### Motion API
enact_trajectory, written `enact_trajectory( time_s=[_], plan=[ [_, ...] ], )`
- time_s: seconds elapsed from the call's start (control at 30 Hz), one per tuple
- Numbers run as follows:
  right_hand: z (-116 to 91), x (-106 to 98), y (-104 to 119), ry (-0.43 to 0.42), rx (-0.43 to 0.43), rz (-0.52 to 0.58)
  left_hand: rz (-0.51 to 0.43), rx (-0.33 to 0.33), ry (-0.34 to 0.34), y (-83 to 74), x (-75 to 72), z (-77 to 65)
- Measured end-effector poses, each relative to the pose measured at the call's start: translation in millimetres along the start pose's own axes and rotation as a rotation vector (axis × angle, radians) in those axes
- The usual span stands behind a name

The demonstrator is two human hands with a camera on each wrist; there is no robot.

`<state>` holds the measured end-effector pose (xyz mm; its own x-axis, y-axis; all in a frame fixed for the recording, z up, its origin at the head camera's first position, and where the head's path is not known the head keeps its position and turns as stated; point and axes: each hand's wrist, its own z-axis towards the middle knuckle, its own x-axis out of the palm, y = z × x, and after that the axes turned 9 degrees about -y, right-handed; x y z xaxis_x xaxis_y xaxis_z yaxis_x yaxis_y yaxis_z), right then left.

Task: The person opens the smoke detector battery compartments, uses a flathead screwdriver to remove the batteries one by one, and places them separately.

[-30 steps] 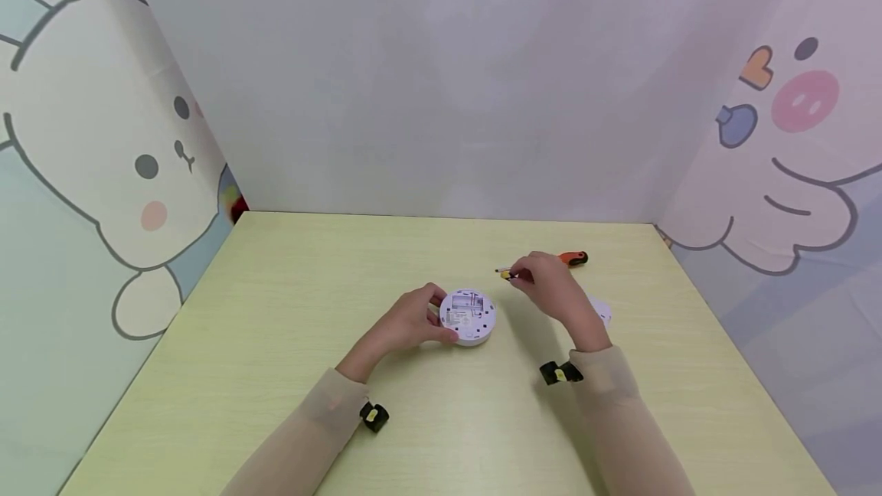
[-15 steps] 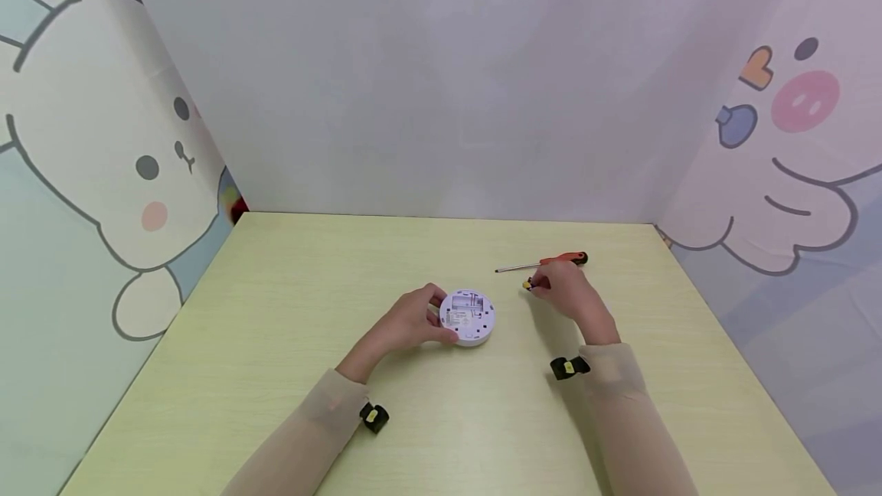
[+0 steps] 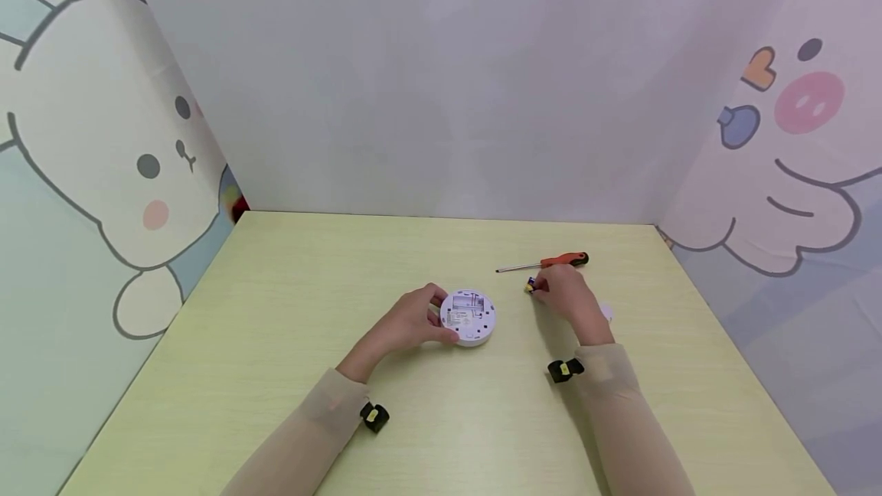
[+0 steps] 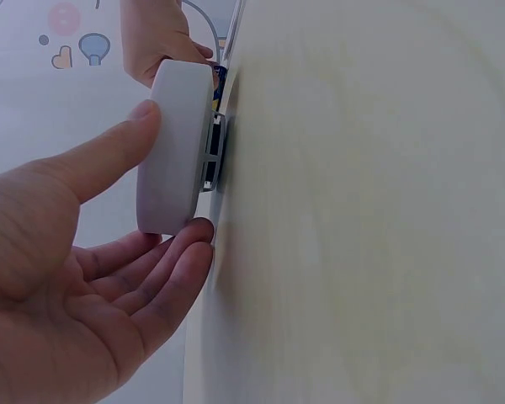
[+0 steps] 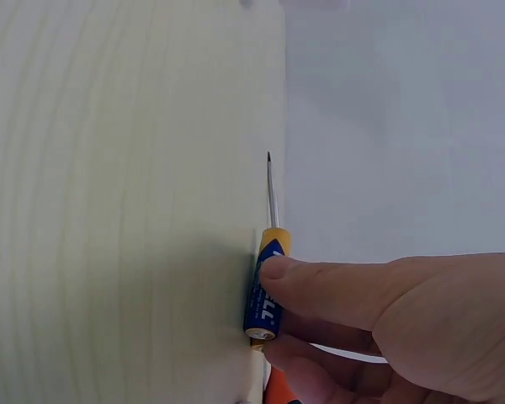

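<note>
My left hand [image 3: 412, 318] grips a round white device [image 3: 468, 327], which looks like a smoke detector, by its left side. Its upper face shows a recessed compartment and a printed label. In the left wrist view the thumb presses on one side of the device [image 4: 175, 151] and the fingers curl under its edge. To the right, my right hand [image 3: 566, 293] pinches a blue and yellow battery [image 5: 267, 290] between thumb and fingers, low over the table. A gold-coloured end shows just behind that battery; whether it is a second one I cannot tell.
Beyond the right hand lies a screwdriver with an orange and black handle [image 3: 566, 259], its shaft [image 3: 520, 268] pointing left. A small white piece [image 3: 607, 311] is partly hidden behind the right wrist. Cloth panels with cartoon animals border the pale table [image 3: 310, 266].
My right hand has moved right and slightly nearer with the battery, uncovering the screwdriver's shaft. The battery has changed its angle in the fingers. The left hand and the white device stay put.
</note>
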<state>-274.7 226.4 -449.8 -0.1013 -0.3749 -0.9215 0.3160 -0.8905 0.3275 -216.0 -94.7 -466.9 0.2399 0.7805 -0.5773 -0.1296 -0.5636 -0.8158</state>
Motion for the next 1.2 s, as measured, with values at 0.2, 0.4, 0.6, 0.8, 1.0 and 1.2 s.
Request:
enact_trajectory(
  time_s=[0.2,0.4,0.6,0.8,1.0,1.2],
  plan=[
    [0,2,-1,-0.033,-0.001,0.003,0.003,0.003,0.002,0.1,1.2,0.3],
    [0,4,-2,-0.056,0.008,-0.001,0.000,-0.005,0.002,0.5,1.7,1.7],
    [-1,0,-2,-0.083,-0.005,0.001,-0.008,-0.005,0.003,0.8,1.4,2.0],
    [-3,-8,-3,-0.119,-0.001,0.034,-0.001,0.001,0.002,0.8,1.4,1.6],
    [-8,-25,-7,-0.084,0.053,0.056,-0.004,0.006,0.002,2.0,0.7,1.7],
    [-16,-41,-18,-0.033,0.070,0.024,-0.015,0.016,0.006,2.9,0.6,1.7]
  ],
)
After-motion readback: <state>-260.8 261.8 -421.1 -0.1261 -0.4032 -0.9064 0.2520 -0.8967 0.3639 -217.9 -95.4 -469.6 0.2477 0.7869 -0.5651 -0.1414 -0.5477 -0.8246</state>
